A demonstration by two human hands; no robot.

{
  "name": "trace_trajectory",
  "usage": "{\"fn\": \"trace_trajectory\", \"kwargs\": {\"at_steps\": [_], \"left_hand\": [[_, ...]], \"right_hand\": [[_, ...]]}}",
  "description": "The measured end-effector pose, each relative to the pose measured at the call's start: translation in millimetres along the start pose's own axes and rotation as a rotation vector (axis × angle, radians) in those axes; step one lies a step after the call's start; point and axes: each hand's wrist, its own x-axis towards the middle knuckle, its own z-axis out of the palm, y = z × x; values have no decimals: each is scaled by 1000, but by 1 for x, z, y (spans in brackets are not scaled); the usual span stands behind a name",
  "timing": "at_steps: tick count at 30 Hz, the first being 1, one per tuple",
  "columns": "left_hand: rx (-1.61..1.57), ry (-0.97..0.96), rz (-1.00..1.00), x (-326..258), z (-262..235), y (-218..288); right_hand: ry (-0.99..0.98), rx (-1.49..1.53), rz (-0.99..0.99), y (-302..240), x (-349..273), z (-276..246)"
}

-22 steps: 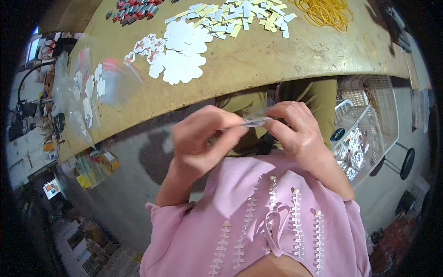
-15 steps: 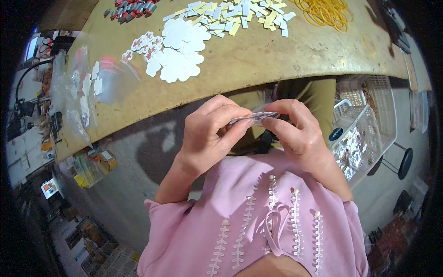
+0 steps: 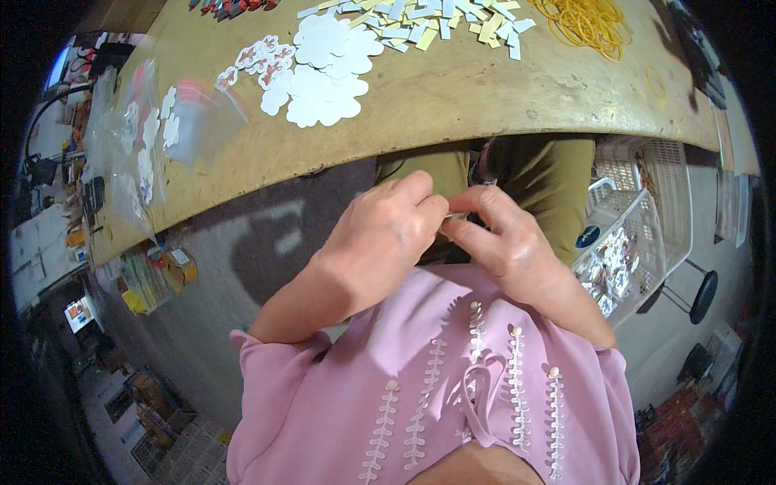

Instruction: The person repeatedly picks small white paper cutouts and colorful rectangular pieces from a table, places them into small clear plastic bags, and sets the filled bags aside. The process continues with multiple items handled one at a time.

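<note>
Movement since the earlier frames: both hands sit lower and nearer the chest, and the small clear packet, plainly visible between them then, is now almost wholly covered by the fingers.

Item 1. Left hand (image 3: 380, 238): fingers curled tight, fingertips pinched on the small clear packet (image 3: 457, 217); below the tabletop (image 3: 453, 97) edge, over the lap.

Item 2. Right hand (image 3: 505, 242): thumb and forefinger closed on the same packet from the opposite side, touching the left fingertips.

Item 3. Small clear packet: only a thin pale sliver shows, held between the two sets of fingertips, just below the tabletop edge and well apart from everything lying on the tabletop. Contents cannot be told.

Item 4. White flower-shaped cards (image 3: 323, 81): overlapping pile on the tabletop, near its middle.

Item 5. Paper strips (image 3: 428, 20): white and yellow, scattered toward the far side of the tabletop.

Item 6. Yellow rubber bands (image 3: 586, 20): heap at the far right of the tabletop.

Item 7. Clear plastic bags (image 3: 137, 145): at the left end of the tabletop.

Item 8. White basket (image 3: 638, 234): below the tabletop on the right, holding small items.

Handling note, as judgement: such thin film is best worked with fingertip pressure only, both pinches kept close together so the edge stays taut and does not crease or slip.
</note>
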Motion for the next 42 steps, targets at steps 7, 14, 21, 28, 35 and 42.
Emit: {"fn": "trace_trajectory", "kwargs": {"at_steps": [7,14,21,28,35,42], "left_hand": [[-295,269,-48,1,7,-8],[-9,170,39,-2,-1,-11],[194,67,97,2,9,-1],[-199,244,121,3,4,-17],[-186,348,177,2,13,-20],[-161,383,220,1,19,-21]], "right_hand": [[119,59,74,9,-4,-4],[10,52,70,7,-6,-4],[-33,5,-6,4,-7,7],[131,161,108,10,-4,-8],[110,149,118,4,-2,-7],[88,188,162,0,-2,-8]]}}
